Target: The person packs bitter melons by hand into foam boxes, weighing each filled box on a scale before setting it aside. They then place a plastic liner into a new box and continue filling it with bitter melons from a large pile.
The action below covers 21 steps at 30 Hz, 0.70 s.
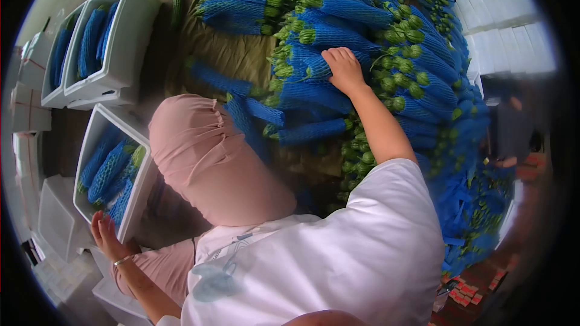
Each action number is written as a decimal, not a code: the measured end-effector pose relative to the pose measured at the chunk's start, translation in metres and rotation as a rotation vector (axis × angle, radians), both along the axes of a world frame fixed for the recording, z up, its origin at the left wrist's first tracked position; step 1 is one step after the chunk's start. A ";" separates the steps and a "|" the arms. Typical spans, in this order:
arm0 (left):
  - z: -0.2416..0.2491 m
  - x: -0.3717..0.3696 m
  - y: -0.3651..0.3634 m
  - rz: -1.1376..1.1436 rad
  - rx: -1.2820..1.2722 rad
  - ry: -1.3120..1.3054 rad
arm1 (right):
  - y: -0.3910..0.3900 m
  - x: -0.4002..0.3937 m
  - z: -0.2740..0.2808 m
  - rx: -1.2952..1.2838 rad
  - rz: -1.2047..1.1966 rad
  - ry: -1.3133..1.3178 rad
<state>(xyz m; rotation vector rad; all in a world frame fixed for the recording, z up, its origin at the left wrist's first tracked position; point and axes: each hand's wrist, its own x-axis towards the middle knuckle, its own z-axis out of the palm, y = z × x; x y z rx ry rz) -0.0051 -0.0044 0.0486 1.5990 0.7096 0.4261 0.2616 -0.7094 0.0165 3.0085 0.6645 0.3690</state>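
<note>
My right hand [347, 71] reaches out over the pile, its fingers bent round a bitter gourd [315, 60] in a blue foam net. More netted bitter gourds [338, 9] lie stacked around it, their green ends poking out. Several loose netted ones [311, 131] rest nearer my knees, on brownish cloth. At the lower left, my left hand [107, 236], with a bracelet at the wrist, is by the near rim of a white foam box [144, 202]. Its fingers are stretched and hold nothing visible. Inside that box lie several netted gourds [109, 172].
Two white foam boxes [130, 42] with netted gourds stand at the upper left. Bare bitter gourds [175, 5] lie on the floor beside them. White boxes [507, 18] are stacked at the upper right. Another person [513, 127] is at the right edge. My bent knee [199, 151] is between box and pile.
</note>
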 end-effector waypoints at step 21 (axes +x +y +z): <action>-0.033 -0.021 0.025 -0.010 -0.033 -0.086 | 0.136 0.003 0.169 1.105 0.104 -0.004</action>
